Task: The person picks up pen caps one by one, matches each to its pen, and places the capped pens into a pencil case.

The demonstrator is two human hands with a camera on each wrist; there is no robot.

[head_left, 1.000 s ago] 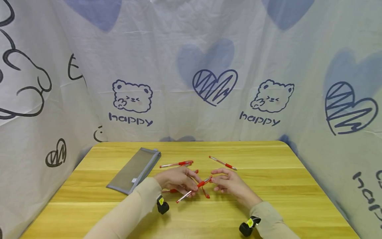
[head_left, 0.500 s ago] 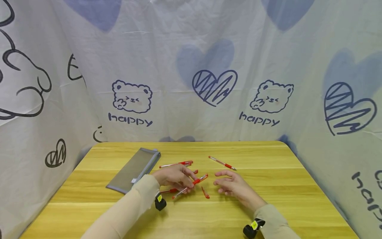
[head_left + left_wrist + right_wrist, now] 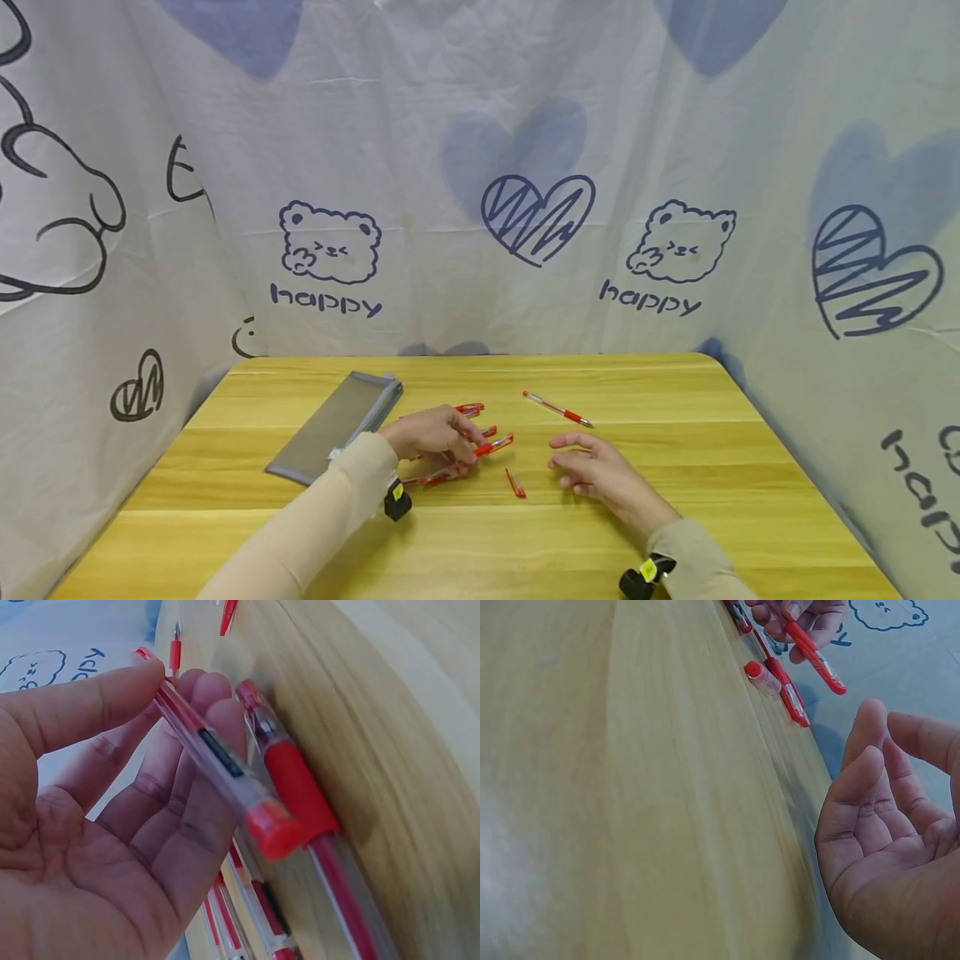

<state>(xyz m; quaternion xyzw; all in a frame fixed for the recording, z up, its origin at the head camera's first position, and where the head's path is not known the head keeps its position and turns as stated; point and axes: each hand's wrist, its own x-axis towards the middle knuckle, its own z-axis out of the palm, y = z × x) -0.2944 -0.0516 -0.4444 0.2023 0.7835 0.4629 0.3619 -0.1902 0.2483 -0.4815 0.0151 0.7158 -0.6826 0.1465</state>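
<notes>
My left hand pinches a red gel pen between thumb and fingers, low over the table. In the left wrist view the held pen slants across the fingers with its red end plug towards the camera. Beside it lies another red gel pen on the wood. Partly under my left hand are several more red pens, among them one at the near side. To the right, my right hand hovers with relaxed fingers and holds nothing. Between the hands lies a loose red pen cap.
A grey mesh zip pouch lies flat at the left of the wooden table. Farther back, a red pen without a cap lies by itself. A white printed cloth hangs behind the table and at its sides.
The left hand has carried the held pen left and lower, towards the other pens. My right hand has let go of that pen's end and drawn back to the right.
</notes>
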